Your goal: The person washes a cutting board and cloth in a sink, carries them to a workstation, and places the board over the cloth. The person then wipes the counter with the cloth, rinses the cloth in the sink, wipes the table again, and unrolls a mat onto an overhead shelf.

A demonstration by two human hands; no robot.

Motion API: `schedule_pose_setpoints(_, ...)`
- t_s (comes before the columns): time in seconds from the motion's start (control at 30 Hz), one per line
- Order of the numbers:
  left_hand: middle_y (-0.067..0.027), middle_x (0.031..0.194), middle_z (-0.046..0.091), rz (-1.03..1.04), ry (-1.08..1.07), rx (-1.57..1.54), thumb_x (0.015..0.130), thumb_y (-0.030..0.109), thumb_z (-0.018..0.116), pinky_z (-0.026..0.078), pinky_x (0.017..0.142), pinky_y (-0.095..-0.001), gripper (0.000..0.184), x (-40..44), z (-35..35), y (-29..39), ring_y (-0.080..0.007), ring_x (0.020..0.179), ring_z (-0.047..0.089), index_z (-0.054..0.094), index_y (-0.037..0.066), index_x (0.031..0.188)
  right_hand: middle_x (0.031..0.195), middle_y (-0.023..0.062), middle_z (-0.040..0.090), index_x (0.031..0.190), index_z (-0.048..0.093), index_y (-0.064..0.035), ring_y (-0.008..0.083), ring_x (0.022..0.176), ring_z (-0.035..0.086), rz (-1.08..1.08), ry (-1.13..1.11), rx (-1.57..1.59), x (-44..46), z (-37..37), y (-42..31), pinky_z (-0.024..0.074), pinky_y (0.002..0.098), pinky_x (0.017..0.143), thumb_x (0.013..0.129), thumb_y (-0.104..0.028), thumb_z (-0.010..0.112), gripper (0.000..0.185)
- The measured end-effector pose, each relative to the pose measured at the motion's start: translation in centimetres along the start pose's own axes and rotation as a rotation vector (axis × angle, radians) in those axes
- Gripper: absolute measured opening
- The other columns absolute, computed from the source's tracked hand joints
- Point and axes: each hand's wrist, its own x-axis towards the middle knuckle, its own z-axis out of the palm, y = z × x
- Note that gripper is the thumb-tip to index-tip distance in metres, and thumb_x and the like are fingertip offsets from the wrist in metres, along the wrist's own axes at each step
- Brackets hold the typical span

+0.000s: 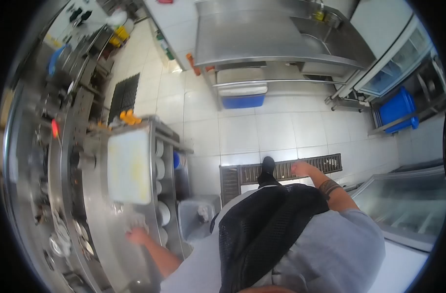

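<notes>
My left hand (137,235) is low on the steel counter (98,195), on or just over a pale, crumpled cloth (136,221); its fingers are too small and blurred to make out. Beyond that hand, a white cutting board (130,166) with yellowish stains lies on the counter. My right hand (300,169) hangs over the floor near the drain grate (311,165), its fingers curled in, and whatever it may hold cannot be made out.
Stacked white dishes (163,213) fill the shelf under the counter edge. Beside it stands a grey bin (196,219). A steel sink table (247,36) is ahead, a blue tub (398,110) at right, and a glass-topped freezer (403,205) nearer on the right.
</notes>
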Motion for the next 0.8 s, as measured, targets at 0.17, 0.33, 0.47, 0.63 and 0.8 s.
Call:
schedule_pose_setpoints(0.17, -0.0223, 0.118, 0.065, 0.169, 0.089, -0.063, 0.092, 0.016, 0.062, 0.049, 0.093, -0.046, 0.033, -8.7, -4.8, 21.9, -0.0381, 0.11, 0.063, 0.058, -0.001, 0.12, 0.088, 0.0198, 0.071, 0.081, 0.072, -0.0019, 0.0392, 0.092, 0.067, 0.117, -0.025, -0.066, -0.2, -6.4, 10.2, 0.0533, 0.0467, 0.085, 0.083, -0.036, 0.067, 0.035)
schedule_pose_setpoints(0.33, -0.0204, 0.104, 0.061, 0.591, -0.137, -0.411, 0.09, 0.012, 0.063, 0.047, 0.09, -0.0421, 0.026, -16.0, 1.0, 39.4, -0.0342, 0.096, 0.058, 0.056, -0.002, 0.11, 0.101, 0.0176, 0.07, 0.092, 0.074, -0.0069, 0.0381, 0.098, 0.067, 0.139, 0.08, 0.017, 2.9, -16.4, 16.9, 0.0542, 0.0461, 0.087, 0.086, -0.031, 0.062, 0.028)
schedule_pose_setpoints(0.47, -0.0123, 0.098, 0.059, 0.738, -0.41, -0.651, 0.087, 0.003, 0.064, 0.046, 0.089, -0.0359, 0.018, -26.4, 6.0, 55.3, -0.0224, 0.095, 0.056, 0.053, 0.001, 0.102, 0.099, 0.0178, 0.069, 0.101, 0.068, -0.0051, 0.0373, 0.1, 0.065, 0.105, 0.276, 0.191, 8.8, -26.4, 21.7, 0.052, 0.0438, 0.091, 0.086, -0.033, 0.066, 0.032)
schedule_pose_setpoints(0.63, -0.0058, 0.101, 0.058, 0.785, -0.9, -1.06, 0.084, -0.01, 0.06, 0.044, 0.094, -0.0292, 0.02, -40.6, 12.6, 74.0, -0.0167, 0.1, 0.056, 0.053, 0.002, 0.099, 0.103, 0.0176, 0.069, 0.107, 0.066, -0.0055, 0.0364, 0.104, 0.064, 0.216, 0.368, 0.193, 11.7, -44.1, 25.3, 0.0506, 0.0446, 0.093, 0.089, -0.031, 0.065, 0.032)
schedule_pose_setpoints(0.8, -0.0077, 0.103, 0.063, 0.935, -1.265, -1.125, 0.084, -0.009, 0.061, 0.047, 0.094, -0.0298, 0.021, -52.8, 15.4, 90.4, -0.0166, 0.1, 0.06, 0.058, 0.002, 0.101, 0.113, 0.0187, 0.068, 0.113, 0.066, -0.0056, 0.0373, 0.11, 0.063, 0.282, 0.318, -0.005, 10.7, -57.3, 30.1, 0.0497, 0.0465, 0.094, 0.09, -0.029, 0.065, 0.033)
